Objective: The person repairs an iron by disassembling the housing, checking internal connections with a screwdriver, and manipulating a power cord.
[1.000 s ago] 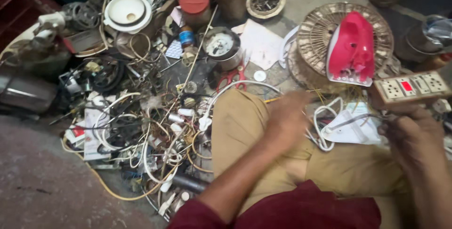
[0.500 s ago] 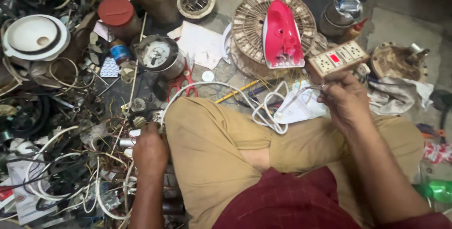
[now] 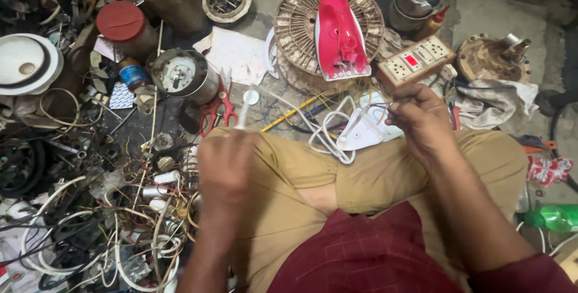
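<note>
Round wire fan guard (image 3: 295,25) on floor, red-and-white iron (image 3: 338,37) lying on it | socket board (image 3: 415,61) just above right hand (image 3: 421,118), fingers closed, pinching thin wires | left hand (image 3: 226,166), blurred, over knee, closed around white tool (image 3: 244,107) | red scissors (image 3: 220,103) beside tool.

A floor repair workshop: loose wires (image 3: 138,233), a pink iron (image 3: 340,37), socket board (image 3: 415,61) and motor parts (image 3: 180,75) lie scattered.
</note>
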